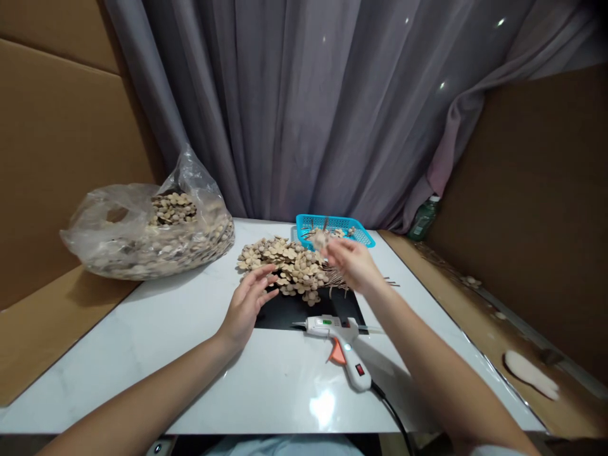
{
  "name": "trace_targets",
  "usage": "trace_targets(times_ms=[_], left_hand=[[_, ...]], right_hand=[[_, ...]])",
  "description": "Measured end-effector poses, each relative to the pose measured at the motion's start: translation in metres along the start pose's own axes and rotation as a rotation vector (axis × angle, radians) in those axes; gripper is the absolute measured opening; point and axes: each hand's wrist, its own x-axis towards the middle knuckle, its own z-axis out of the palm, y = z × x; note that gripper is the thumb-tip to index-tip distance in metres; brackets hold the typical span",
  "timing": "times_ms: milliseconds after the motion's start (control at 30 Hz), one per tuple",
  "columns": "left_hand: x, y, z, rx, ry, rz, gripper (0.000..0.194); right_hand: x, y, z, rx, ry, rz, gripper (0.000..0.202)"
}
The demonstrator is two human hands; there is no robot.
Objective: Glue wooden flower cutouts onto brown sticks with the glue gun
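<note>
A heap of beige flower-shaped pieces (289, 266) with thin brown stems (336, 278) lies on a black mat (285, 313). At the heap's left front edge is my left hand (249, 304), fingers apart and holding nothing. Above the heap's right side, my right hand (354, 261) pinches a pale flower piece (319, 239), which is blurred. Just in front of the heap rests a white glue gun (339, 335) with an orange trigger, its nozzle pointing left. A blue plastic basket (363, 235) behind my right hand holds a few stems and flower pieces.
A clear plastic bag (142, 244) full of similar flower pieces stands at the left. A green bottle (424, 218) is at the back right. Cardboard panels (536, 209) flank the white table (190, 342), and a grey curtain (294, 114) hangs behind. The gun's black cord (392, 408) runs off the front edge.
</note>
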Motion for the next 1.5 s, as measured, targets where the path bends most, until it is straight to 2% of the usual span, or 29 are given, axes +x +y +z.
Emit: trace_targets(times_ms=[100,167,233,433,500,567,633,700,767,833,933,1000,1067,1167,1267,1500], left_hand=[[0.006,-0.001,-0.002,0.067,0.042,0.016,0.035],[0.01,-0.001,-0.004,0.132,0.059,0.046,0.034],[0.015,-0.001,-0.007,0.252,0.057,0.117,0.03],[0.028,-0.01,-0.02,0.726,-0.06,0.374,0.021],[0.03,-0.014,-0.024,0.836,-0.073,0.413,0.022],[0.031,-0.017,-0.026,0.916,-0.074,0.451,0.021],[0.03,-0.018,-0.026,0.956,-0.081,0.467,0.021],[0.028,-0.018,-0.023,0.965,-0.093,0.454,0.021],[0.026,-0.014,-0.019,0.958,-0.112,0.416,0.021],[0.023,-0.008,-0.016,0.946,-0.149,0.365,0.021],[0.02,0.004,-0.016,0.947,-0.191,0.31,0.021],[0.019,0.01,-0.024,0.954,-0.221,0.265,0.02],[0.02,0.012,-0.035,0.941,-0.201,0.236,0.021],[0.023,0.008,-0.054,0.91,-0.144,0.197,0.02],[0.028,0.003,-0.068,0.889,-0.084,0.166,0.02],[0.038,-0.007,-0.08,0.952,-0.065,0.184,0.017]], right_hand=[[0.042,-0.019,-0.017,-0.005,0.112,-0.029,0.025],[0.049,-0.021,-0.027,-0.047,0.122,-0.01,0.025],[0.037,-0.015,-0.035,-0.117,0.094,0.019,0.025],[-0.027,0.011,-0.06,-0.448,-0.069,0.105,0.03],[-0.035,0.016,-0.068,-0.564,-0.103,0.108,0.029],[-0.031,0.017,-0.075,-0.674,-0.105,0.081,0.029],[-0.013,0.015,-0.079,-0.792,-0.067,0.024,0.031],[0.017,0.01,-0.079,-0.922,-0.003,-0.047,0.032],[0.059,0.004,-0.077,-1.038,0.056,-0.111,0.021],[0.105,0.001,-0.071,-1.135,0.063,-0.136,0.014],[0.173,0.004,-0.06,-1.251,0.036,-0.122,0.023],[0.209,0.011,-0.054,-1.311,0.022,-0.085,0.028],[0.238,0.02,-0.05,-1.365,0.004,-0.026,0.03],[0.269,0.035,-0.049,-1.429,-0.015,0.085,0.031],[0.289,0.047,-0.051,-1.47,-0.031,0.18,0.032],[0.309,0.064,-0.048,-1.498,-0.126,0.312,0.033]])
